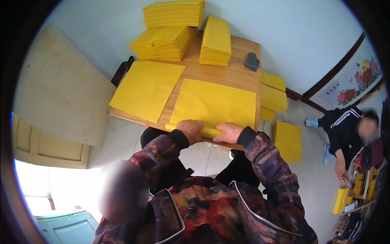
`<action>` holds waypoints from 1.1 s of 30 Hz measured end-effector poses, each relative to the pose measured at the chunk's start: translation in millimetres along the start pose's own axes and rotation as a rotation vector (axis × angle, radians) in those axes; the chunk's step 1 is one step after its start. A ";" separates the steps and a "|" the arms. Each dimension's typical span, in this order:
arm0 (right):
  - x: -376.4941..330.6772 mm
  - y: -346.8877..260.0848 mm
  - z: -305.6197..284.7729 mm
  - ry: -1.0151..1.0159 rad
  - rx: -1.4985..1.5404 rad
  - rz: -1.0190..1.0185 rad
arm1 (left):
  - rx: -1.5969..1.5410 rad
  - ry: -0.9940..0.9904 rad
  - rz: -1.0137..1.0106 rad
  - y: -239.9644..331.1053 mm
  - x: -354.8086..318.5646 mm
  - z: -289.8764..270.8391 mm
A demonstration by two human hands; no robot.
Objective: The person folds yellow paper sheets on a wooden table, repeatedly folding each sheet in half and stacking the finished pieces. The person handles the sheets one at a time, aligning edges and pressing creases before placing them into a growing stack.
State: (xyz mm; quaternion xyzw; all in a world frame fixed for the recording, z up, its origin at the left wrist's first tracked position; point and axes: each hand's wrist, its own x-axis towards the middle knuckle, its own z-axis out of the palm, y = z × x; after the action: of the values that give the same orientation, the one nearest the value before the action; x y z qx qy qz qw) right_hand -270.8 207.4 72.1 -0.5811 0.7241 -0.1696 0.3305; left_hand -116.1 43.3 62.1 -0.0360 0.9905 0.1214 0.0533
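Near side of the yellow sheet being turned over, by appearance.
The sheet lies at the near right corner of the table, its near side in a narrow strip; rolled or folded, cannot tell. Left hand and right hand appear to pinch the strip, fingers close together, some tips hidden. In my judgement, a straight turn calls for level pressure from both.

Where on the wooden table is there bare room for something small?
The table is bare between the right sheet, narrow stack and grey item, and in a strip between right sheet and left sheet. Crowded: back left, under wide stacks; front edge, at left hand and right hand.
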 end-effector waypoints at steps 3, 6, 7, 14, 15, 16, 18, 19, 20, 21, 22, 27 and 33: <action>-9.6 -16.6 11.9 0.154 -0.347 0.016 | -0.071 -0.204 -0.073 -4.0 9.8 -4.7; -12.1 -28.2 19.8 0.176 -0.366 0.121 | -0.127 -0.305 -0.018 -12.7 21.6 -10.6; -10.9 -28.6 18.8 0.152 -0.326 0.113 | -0.141 -0.325 0.003 -13.7 22.6 -11.1; -2.1 -14.6 2.3 0.061 -0.166 0.101 | 0.012 -0.073 -0.043 -4.4 9.3 1.7; -2.0 -13.9 3.7 0.081 -0.237 0.103 | 0.000 -0.083 -0.060 -5.2 9.4 3.2; -1.8 -13.7 6.1 0.095 -0.324 0.106 | -0.012 -0.091 -0.078 -7.0 9.9 4.0; 0.2 -12.4 8.3 0.252 -0.425 0.102 | -0.008 -0.056 -0.108 -11.6 14.2 3.2; -0.5 -11.3 8.9 0.340 -0.494 0.102 | 0.004 -0.013 -0.111 -13.9 17.5 1.7; 1.8 -9.8 7.9 0.431 -0.563 0.067 | 0.008 0.033 -0.099 -15.3 21.6 -0.4; 0.3 -8.4 7.5 0.433 -0.594 0.062 | 0.051 0.087 -0.103 -15.8 24.7 -3.5; 0.0 -7.2 6.3 0.419 -0.640 0.103 | 0.078 0.125 -0.109 -16.1 27.2 -7.8; -18.5 -8.9 16.4 0.402 -0.602 0.138 | 0.107 -0.044 -0.075 -7.9 18.1 -27.5; -43.8 -8.7 36.1 0.510 -0.534 0.132 | 0.099 -0.092 -0.048 -3.9 -11.9 -19.9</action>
State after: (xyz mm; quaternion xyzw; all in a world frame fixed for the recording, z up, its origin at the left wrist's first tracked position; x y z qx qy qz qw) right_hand -235.4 251.9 63.8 -0.5382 0.8376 -0.0923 -0.0134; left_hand -105.9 35.3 81.7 -0.0516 0.9907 0.0723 0.1034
